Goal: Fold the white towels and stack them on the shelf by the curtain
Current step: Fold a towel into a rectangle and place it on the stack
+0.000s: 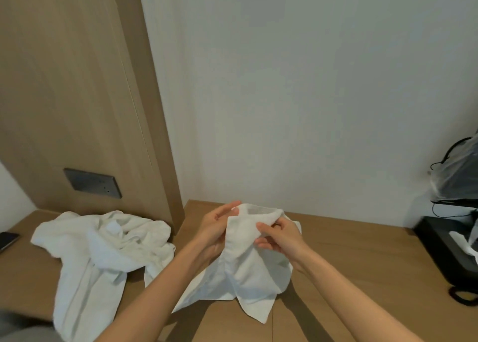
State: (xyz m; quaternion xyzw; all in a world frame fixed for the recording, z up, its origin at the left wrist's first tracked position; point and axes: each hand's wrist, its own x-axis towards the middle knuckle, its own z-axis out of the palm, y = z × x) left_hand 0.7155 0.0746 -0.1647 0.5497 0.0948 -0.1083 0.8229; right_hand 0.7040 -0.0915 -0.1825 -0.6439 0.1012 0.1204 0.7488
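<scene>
Closest to the camera, two bare forearms reach up from the lower edge and meet over the middle of the wooden bench (pixel 349 259). Both hands are clamped on one white hand towel (pixel 248 272). The left hand (pixel 217 228) pinches its upper left edge, with the fingers running up behind the cloth. The right hand (pixel 280 234) has its fingers curled into a bunched fold at the upper right. The two hands are close together, with only the gathered top of the towel between them. The rest of the towel hangs down in loose folds, and its lower corners trail on the bench top.

Left of the forearms lies a crumpled heap of white towelling (pixel 103 248), part of it draped over the front edge of the bench. I cannot tell how many pieces it holds. Beside it, at the far left edge, sits a dark phone (pixel 7 239), lying flat.

On the right end of the bench stands a black tissue box (pixel 445 246) with a white tissue (pixel 463 243) sticking out of its top. Beyond it there is a dark object wrapped in a clear plastic bag (pixel 457 176).

Behind the heap rises a wood panel (pixel 77 83) carrying a dark socket plate (pixel 91 183). A plain white wall (pixel 284 83) backs the bench.
</scene>
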